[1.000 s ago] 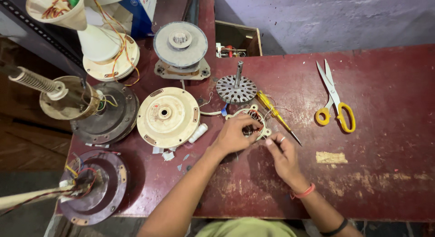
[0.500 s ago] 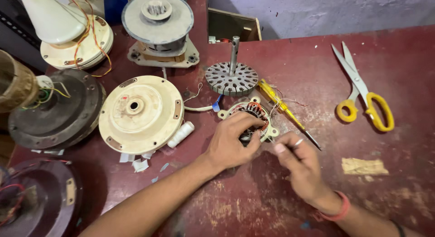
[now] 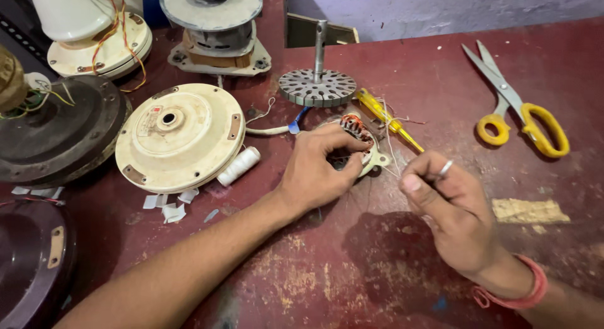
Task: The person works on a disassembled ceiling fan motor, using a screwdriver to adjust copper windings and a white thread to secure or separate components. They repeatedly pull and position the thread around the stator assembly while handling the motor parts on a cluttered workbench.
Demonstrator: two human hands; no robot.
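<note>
My left hand (image 3: 318, 168) grips a small motor stator (image 3: 360, 135) with copper windings, holding it down on the red table (image 3: 352, 272). My right hand (image 3: 450, 209), with a ring on one finger, is pinched shut on thin wire strands (image 3: 391, 154) that run from the stator. A yellow-handled screwdriver (image 3: 385, 117) lies just behind the stator. A grey rotor (image 3: 317, 85) with an upright shaft stands further back.
Yellow-handled scissors (image 3: 522, 112) lie at the right. A cream fan motor cover (image 3: 179, 135) and a white thread spool (image 3: 238, 166) sit to the left, with dark motor housings (image 3: 60, 131) and other fan parts (image 3: 217, 27) behind. Paper scraps (image 3: 165, 206) and a tan patch (image 3: 527, 211) lie on the table.
The camera has moved closer and lower. My right hand has pulled back to the right, away from the stator, drawing the wire with it. My left hand stays on the stator.
</note>
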